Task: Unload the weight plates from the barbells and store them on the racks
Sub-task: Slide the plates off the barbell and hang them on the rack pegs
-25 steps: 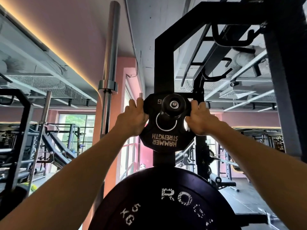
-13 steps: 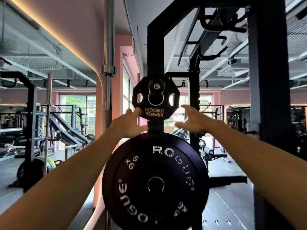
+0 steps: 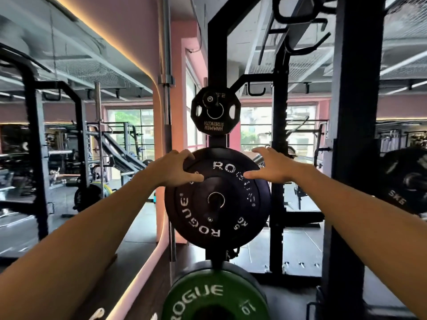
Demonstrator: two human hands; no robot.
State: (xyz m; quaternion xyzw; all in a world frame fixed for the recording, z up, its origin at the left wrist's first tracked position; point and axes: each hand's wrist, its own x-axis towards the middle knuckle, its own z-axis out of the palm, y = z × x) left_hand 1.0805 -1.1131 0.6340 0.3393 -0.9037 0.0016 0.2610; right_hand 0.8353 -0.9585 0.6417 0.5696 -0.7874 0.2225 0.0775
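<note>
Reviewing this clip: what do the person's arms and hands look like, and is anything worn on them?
Both forearms are bare to the frame edge, with no sleeves in view. The left hand and right hand carry no gloves, straps, rings, watch or wristbands that show. No markings are visible.

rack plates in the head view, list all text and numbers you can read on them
"HAMMER STRENGTH", upside down: small top plate; its number is blurred.
"ROGUE" twice, "5 KG": black middle plate.
"ROGUE", "10": green bottom plate.
"5KG": dark plate at far right.

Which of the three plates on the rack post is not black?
The lowest plate: it is green, while the middle plate and the small top plate are black.
</note>
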